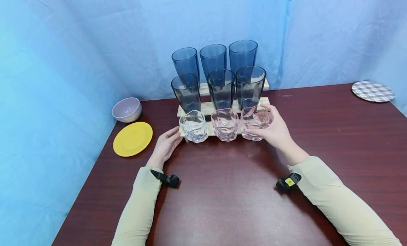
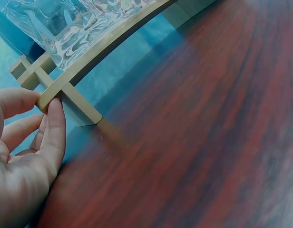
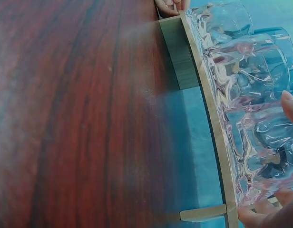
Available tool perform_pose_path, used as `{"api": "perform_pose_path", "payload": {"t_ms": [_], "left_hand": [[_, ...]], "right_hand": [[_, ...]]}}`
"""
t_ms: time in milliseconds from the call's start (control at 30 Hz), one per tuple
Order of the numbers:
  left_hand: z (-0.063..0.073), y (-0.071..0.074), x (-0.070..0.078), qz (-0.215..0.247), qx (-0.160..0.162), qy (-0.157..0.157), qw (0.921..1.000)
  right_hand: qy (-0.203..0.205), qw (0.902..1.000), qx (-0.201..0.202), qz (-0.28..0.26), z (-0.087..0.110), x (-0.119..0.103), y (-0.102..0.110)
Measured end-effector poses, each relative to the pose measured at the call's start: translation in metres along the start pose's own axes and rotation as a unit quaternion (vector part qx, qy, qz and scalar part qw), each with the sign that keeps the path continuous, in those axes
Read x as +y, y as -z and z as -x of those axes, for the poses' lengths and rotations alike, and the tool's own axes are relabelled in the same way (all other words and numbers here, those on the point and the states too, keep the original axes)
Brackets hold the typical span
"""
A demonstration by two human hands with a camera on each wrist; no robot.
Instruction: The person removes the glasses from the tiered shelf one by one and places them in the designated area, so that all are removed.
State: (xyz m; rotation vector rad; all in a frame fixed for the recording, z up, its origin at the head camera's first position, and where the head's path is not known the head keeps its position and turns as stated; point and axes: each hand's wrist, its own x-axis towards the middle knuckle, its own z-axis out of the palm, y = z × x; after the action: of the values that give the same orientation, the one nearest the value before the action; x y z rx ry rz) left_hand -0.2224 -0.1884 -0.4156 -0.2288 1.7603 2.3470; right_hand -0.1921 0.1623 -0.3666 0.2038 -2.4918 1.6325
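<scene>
Count, head view: I have one wooden rack [image 1: 206,107] of three stepped tiers, on the table [image 1: 229,189] near its back edge. Six tall blue-grey glasses on it: three in the back row [image 1: 213,62], three in the middle row [image 1: 221,92]. Three short wavy glasses on the front slat: a clear one [image 1: 194,127] at left, a pinkish one [image 1: 224,127] in the centre, and a pink-tinted glass [image 1: 249,119] at the right end.

Hands: I read the left hand [image 1: 166,144] as pinching the left end of the front slat between thumb and fingers. The right hand [image 1: 276,129] grasps the pink-tinted glass, thumb in front.

Surroundings: one yellow plate [image 1: 133,139] left of the left hand; one bowl [image 1: 127,110] just behind it; one checked round mat [image 1: 373,91] well apart, far right. Blue curtain [image 1: 95,44] behind. In my head view the short glasses partly cover the middle row, which overlaps the back row.
</scene>
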Motion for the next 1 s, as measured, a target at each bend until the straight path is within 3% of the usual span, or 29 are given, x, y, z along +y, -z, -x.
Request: {"api": "perform_pose_path", "payload": {"t_ms": [200, 700, 1000], "left_hand": [[0.0, 0.002, -0.002, -0.003, -0.001, -0.008, 1.0], [0.001, 0.003, -0.005, -0.01, -0.004, -0.006, 0.9999], [0.002, 0.002, -0.004, -0.007, -0.009, -0.014, 0.9998]], "right_hand": [[0.001, 0.9998, -0.003, 0.019, -0.001, -0.002, 0.002], [0.002, 1.0, -0.006, -0.007, 0.001, -0.004, 0.005], [0.037, 0.9986, 0.027, -0.025, 0.0, -0.004, 0.015]]}}
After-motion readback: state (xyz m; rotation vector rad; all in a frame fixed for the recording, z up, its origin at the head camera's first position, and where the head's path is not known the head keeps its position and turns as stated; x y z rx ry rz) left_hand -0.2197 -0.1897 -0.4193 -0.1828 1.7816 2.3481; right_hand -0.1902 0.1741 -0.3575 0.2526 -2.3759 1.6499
